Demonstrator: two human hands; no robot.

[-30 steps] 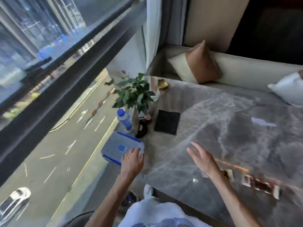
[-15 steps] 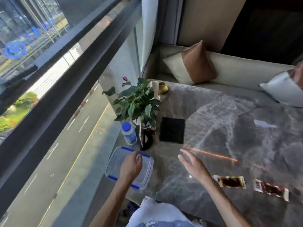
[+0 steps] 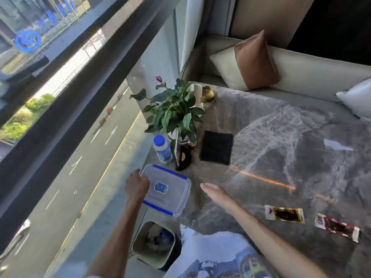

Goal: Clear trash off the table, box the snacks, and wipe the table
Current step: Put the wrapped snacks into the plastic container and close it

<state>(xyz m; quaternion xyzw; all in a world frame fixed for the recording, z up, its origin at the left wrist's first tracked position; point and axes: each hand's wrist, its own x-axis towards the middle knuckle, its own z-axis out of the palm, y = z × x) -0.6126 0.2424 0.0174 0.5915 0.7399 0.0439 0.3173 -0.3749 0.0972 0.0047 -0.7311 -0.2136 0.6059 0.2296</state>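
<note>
A clear plastic box with a blue-clipped lid (image 3: 170, 190) lies at the near left corner of the grey marble table (image 3: 281, 157). My left hand (image 3: 136, 185) grips its left edge. My right hand (image 3: 215, 192) hovers flat just right of the box, fingers straight, holding nothing. Two flat snack packets lie to the right near the front edge: one yellow-edged (image 3: 284, 214), one red-and-white (image 3: 337, 227). A black cloth (image 3: 216, 147) lies beyond the box. A white bin (image 3: 153, 244) with trash in it stands on the floor below the table corner.
A potted plant (image 3: 172, 115), a blue-capped bottle (image 3: 162, 149) and a dark curved stand (image 3: 183, 159) crowd the table's left edge by the window. A gold dish (image 3: 207, 94) sits at the far corner. A small clear wrapper scrap (image 3: 337, 146) lies at right. Cushioned bench behind.
My left hand has slid the box right, further onto the table, and shifted from its top to its left edge. My right hand stays hovering near it. The view has tilted down.
</note>
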